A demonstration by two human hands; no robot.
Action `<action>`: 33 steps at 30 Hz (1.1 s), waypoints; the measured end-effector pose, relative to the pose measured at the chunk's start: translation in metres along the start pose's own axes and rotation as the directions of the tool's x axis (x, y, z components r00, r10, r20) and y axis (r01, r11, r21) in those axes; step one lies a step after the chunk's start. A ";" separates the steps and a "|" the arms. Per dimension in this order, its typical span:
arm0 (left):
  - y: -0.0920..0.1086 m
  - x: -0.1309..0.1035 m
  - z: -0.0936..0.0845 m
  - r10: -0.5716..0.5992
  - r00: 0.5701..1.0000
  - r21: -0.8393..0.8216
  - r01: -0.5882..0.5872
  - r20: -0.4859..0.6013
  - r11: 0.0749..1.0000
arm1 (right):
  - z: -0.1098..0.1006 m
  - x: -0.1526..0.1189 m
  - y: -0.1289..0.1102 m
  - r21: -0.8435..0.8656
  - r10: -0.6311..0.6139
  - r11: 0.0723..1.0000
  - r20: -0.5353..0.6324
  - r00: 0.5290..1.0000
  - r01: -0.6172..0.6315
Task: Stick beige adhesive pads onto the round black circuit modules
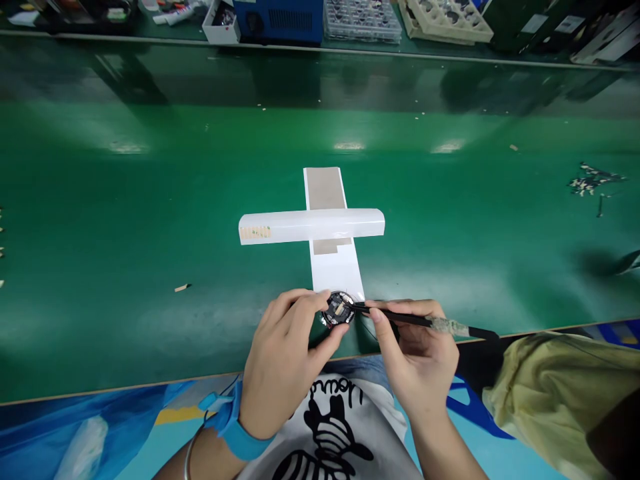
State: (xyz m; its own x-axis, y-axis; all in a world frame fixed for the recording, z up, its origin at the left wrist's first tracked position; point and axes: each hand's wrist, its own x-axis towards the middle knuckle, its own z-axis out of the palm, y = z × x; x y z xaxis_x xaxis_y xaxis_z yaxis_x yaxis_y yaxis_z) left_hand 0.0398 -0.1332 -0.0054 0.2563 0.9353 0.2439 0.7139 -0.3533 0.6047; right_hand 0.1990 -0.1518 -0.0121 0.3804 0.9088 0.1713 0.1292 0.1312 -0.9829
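Left hand (287,353) fingers pinch the disc (339,310); right hand (420,360) fingers grip the tweezers (417,319), lying left to right, tips pointing left at it!

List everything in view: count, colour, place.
Bench: one, green, across the middle
Round part: one, mostly black, in left hand
Slim tool: one, black with pale wrapping, in right hand
Flat strip: one, white and grey, centre
Curved strip: one, white, across flat strip
Pale scraps: several, scattered
Small pieces: many, black and cream, right
Blue box: one, back
Clear tray: at least one, back
Cream tray: at least one, back
Other back items: uncounted, partly cut off
Cloth: one, yellow-green, lower right
Wristband: one, blue, left wrist
Hands: two, bare, lower centre
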 end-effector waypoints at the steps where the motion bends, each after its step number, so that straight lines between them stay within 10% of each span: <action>1: 0.000 0.000 0.000 -0.001 1.000 0.001 0.001 -0.001 1.000 | 0.000 0.000 0.001 -0.002 -0.006 1.000 0.000 1.000 0.006; 17: -0.002 -0.002 0.002 0.006 0.999 -0.023 -0.007 -0.039 1.000 | 0.000 -0.001 -0.004 0.027 -0.030 0.999 0.012 0.999 0.030; 21: 0.005 0.009 -0.021 0.016 0.994 -0.031 -0.019 -0.109 0.999 | -0.012 0.019 -0.012 0.103 -0.043 0.993 -0.142 0.989 0.058; 28: -0.005 0.172 -0.051 0.085 0.953 -0.061 -0.107 -0.290 0.992 | -0.028 0.072 -0.001 0.033 -0.131 0.988 -0.366 0.921 0.154; 33: -0.050 0.277 -0.009 -0.274 0.923 0.082 0.306 -0.269 0.949 | -0.025 0.068 0.017 -0.042 -0.165 0.986 -0.257 0.952 0.160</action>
State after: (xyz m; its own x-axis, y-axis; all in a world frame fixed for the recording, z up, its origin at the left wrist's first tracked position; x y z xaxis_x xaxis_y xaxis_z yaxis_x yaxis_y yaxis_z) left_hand 0.0690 0.1438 0.0387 -0.1345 0.9554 0.2630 0.8088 -0.0475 0.5862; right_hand 0.2501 -0.0973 -0.0156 0.5765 0.7417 0.3429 0.2265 0.2582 -0.9392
